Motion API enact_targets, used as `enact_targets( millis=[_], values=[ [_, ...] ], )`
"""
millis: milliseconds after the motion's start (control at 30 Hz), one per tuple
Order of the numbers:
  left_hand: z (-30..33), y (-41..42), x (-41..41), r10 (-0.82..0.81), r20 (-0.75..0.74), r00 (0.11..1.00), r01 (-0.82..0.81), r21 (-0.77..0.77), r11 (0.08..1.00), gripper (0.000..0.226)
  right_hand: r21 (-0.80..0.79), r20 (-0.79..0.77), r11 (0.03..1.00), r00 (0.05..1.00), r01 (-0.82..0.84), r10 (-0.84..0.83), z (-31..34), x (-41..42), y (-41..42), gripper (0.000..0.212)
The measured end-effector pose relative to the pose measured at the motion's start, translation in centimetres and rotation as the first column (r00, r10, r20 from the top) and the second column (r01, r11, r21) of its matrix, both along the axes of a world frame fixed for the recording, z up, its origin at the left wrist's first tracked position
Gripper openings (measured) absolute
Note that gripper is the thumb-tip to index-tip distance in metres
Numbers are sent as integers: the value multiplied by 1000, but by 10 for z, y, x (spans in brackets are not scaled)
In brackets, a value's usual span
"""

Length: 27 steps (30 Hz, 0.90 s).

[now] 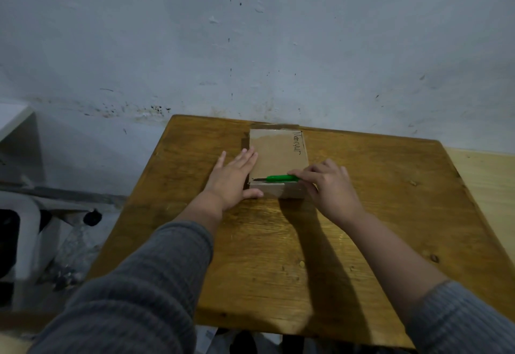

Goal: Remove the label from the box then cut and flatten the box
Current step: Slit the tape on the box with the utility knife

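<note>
A flat brown cardboard box (276,153) lies on the wooden table (376,214), with handwriting along its right edge and shiny tape on its near side. My left hand (232,178) rests flat against the box's left side, fingers spread and thumb at the near corner. My right hand (331,186) grips a green-handled cutter (281,178) lying across the box's near top edge, blade pointing left. No separate label is discernible on the box.
A pale stained wall rises just behind the table. A lighter wooden surface (490,186) adjoins the table on the right. White furniture and a grey object (25,236) stand on the floor to the left.
</note>
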<state>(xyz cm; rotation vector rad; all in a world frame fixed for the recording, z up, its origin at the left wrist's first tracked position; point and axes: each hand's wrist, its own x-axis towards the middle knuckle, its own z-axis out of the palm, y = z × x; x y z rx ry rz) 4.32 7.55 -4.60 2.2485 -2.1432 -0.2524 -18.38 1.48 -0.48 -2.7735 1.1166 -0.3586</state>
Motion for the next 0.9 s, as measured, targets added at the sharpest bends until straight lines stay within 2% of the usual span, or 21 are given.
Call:
enact_targets(
  millis=[233,700,900],
  values=[
    [3,1,-4,-3,11,1000,3,4,1000,97,-50,-55,998,998,-31,28,8,5,0,35],
    [4,1,-4,3,32,999,-3,9,1000,96,-73,-40,996,998,-41,38,13,6,1,34],
    [5,2,-7,13,32,999,-14,15,1000,97,-70,-80,997,996,-44,39,14,4,1,34]
  ],
)
